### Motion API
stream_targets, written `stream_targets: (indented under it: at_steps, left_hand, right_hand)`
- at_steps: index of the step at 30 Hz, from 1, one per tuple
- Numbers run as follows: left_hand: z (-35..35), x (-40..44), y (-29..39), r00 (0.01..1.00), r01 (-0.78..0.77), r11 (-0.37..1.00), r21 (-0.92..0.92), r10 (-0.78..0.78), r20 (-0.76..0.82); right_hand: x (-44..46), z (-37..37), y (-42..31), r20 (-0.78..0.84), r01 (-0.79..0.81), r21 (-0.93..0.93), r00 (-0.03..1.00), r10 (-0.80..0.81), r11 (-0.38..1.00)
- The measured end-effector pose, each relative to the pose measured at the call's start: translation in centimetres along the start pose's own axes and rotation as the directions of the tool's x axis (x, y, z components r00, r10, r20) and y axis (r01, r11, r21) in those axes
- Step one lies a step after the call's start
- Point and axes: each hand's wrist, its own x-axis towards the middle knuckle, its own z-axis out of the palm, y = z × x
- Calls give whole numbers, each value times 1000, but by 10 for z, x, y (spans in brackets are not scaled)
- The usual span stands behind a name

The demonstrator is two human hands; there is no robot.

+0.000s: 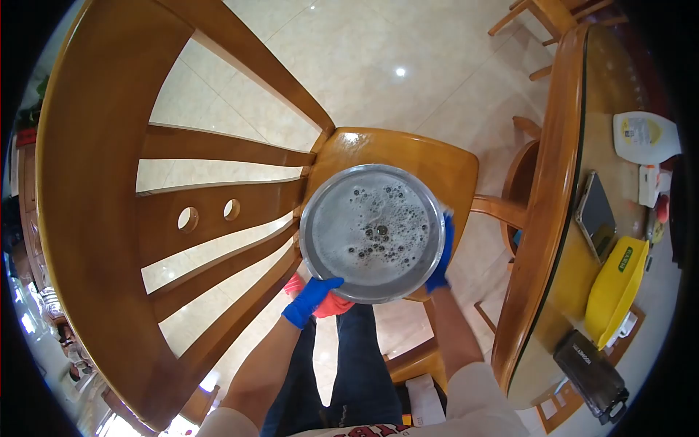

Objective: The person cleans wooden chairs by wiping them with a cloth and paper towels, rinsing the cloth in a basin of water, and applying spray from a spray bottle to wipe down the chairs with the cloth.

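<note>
A round metal basin (335, 255) of cloudy, bubbly water is over the seat of a wooden chair (429, 149). In a blue glove, my left hand (313, 298) grips the basin's lower left rim, thumb over the edge and the other fingers hidden below. My right hand (443, 255), also gloved in blue, holds the basin's right side; its fingers are partly hidden and slightly blurred. A red cloth (333, 304) shows beside my left hand, under the basin's near edge. Whether the basin rests on the seat or is slightly raised, I cannot tell.
The slatted chair back (109, 204) rises on the left. On the right, a wooden table (546, 218) holds a phone (597, 215), a yellow container (615, 291), a white bottle (644, 138) and a dark box (590, 371). Another chair (550, 18) stands at the upper right.
</note>
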Motion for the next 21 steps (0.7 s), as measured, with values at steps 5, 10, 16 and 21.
stream_targets:
  at_steps: [5, 10, 16, 21]
  left_hand:
    - [-7, 4, -17, 998, -50, 997, -51, 48, -40]
    - [-15, 0, -23, 998, -41, 998, -46, 39, -54]
    - [-41, 18, -33, 996, -79, 993, 83, 82, -34]
    - [-61, -23, -36, 994, 76, 988, 134, -64, -89]
  right_hand:
    - [-76, -40, 21, 48, -39, -490, 996, 71, 871]
    - [12, -22, -23, 449, 244, -727, 876, -176, -642]
    - [177, 44, -78, 536, 314, -823, 705, -464, -472]
    - [150, 58, -41, 667, 469, -561, 745, -37, -682]
